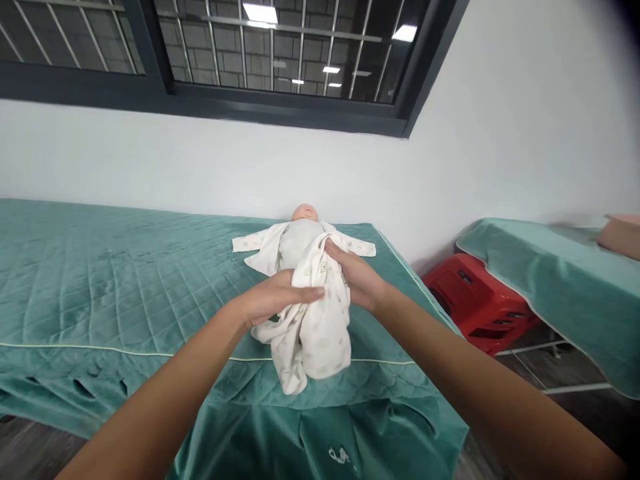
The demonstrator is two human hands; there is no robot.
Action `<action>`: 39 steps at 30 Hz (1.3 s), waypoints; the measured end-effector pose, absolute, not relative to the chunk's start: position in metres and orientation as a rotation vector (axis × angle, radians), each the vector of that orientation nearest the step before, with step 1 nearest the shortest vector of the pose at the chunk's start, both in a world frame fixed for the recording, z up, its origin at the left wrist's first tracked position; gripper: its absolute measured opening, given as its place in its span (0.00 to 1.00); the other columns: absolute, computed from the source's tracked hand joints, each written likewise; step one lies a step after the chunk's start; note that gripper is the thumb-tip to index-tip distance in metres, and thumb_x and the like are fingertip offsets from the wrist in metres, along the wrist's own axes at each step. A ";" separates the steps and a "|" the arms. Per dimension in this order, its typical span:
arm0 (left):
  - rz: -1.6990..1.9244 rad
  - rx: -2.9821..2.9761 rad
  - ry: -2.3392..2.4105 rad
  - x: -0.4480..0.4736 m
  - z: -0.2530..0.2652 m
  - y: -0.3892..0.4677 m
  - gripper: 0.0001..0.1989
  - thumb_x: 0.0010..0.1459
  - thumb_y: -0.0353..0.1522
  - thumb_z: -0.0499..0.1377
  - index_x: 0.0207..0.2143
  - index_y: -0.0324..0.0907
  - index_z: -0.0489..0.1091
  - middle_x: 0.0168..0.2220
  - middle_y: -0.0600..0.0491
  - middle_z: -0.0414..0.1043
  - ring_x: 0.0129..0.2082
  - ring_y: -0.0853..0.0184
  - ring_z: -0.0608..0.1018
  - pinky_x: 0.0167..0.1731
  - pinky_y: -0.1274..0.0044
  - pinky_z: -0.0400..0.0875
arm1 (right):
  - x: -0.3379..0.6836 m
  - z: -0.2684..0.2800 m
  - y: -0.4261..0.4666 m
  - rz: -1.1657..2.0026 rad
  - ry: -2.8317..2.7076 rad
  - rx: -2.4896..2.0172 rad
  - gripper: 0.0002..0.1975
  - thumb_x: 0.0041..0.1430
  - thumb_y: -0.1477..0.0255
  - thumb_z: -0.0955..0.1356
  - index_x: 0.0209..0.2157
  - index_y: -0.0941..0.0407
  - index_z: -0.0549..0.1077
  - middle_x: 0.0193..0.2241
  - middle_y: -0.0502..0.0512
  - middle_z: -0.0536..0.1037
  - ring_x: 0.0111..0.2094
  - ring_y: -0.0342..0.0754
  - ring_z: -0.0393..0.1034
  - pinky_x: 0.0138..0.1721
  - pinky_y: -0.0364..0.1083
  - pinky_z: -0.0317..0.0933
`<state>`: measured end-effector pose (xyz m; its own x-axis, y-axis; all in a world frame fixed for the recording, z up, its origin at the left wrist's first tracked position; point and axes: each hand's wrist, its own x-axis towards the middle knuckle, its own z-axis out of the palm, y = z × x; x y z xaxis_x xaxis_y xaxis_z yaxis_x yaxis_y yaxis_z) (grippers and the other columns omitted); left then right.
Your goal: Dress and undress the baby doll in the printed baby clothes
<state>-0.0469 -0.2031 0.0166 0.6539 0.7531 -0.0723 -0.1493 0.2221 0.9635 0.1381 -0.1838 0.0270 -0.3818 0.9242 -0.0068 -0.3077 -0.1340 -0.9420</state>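
Observation:
A baby doll [305, 212] lies on its back on the green quilted bed cover [150, 280], its head toward the wall. White printed sleeves [361, 247] stretch out to both sides of it, and the front hangs open over a pale torso [299, 239]. My left hand [275, 297] is closed on a bunched white baby garment [327, 333] with a small print, thumb on top. On the garment's other side, my right hand [357, 272] grips its upper part. The lower end droops over the bed's near edge. Whether it joins the sleeved top is unclear; the doll's legs are hidden.
A red plastic stool [480, 300] stands right of the bed, partly under another green-covered surface [560, 267] with a pinkish object [620, 235] on it. Behind the bed rise a white wall [200, 160] and a dark-framed barred window [280, 110].

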 end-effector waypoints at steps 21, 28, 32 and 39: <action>0.653 0.949 0.525 -0.044 -0.002 -0.209 0.31 0.52 0.41 0.67 0.56 0.38 0.66 0.42 0.38 0.78 0.35 0.51 0.82 0.32 0.65 0.79 | 0.145 0.010 -0.187 1.795 -1.040 -0.739 0.22 0.62 0.59 0.67 0.51 0.59 0.73 0.43 0.60 0.81 0.45 0.53 0.76 0.48 0.51 0.69; 0.866 0.941 0.700 -0.033 -0.008 -0.204 0.27 0.48 0.37 0.69 0.50 0.36 0.72 0.36 0.43 0.80 0.32 0.58 0.82 0.33 0.71 0.77 | 0.156 -0.003 -0.204 1.736 -1.030 -0.872 0.20 0.60 0.62 0.70 0.49 0.60 0.74 0.40 0.59 0.81 0.42 0.52 0.77 0.47 0.50 0.70; 0.844 1.068 0.913 -0.030 -0.012 -0.200 0.21 0.49 0.37 0.67 0.44 0.35 0.75 0.39 0.43 0.80 0.38 0.57 0.81 0.39 0.71 0.75 | 0.165 -0.029 -0.226 1.836 -1.073 -0.974 0.16 0.54 0.68 0.73 0.44 0.59 0.76 0.36 0.58 0.82 0.38 0.53 0.78 0.45 0.52 0.70; 0.295 2.124 1.346 -0.008 -0.019 -0.196 0.13 0.58 0.37 0.56 0.38 0.40 0.76 0.44 0.40 0.78 0.46 0.53 0.78 0.44 0.70 0.69 | 0.175 -0.081 -0.249 1.597 -1.247 -1.180 0.11 0.54 0.62 0.71 0.37 0.54 0.78 0.33 0.58 0.81 0.39 0.59 0.76 0.44 0.57 0.69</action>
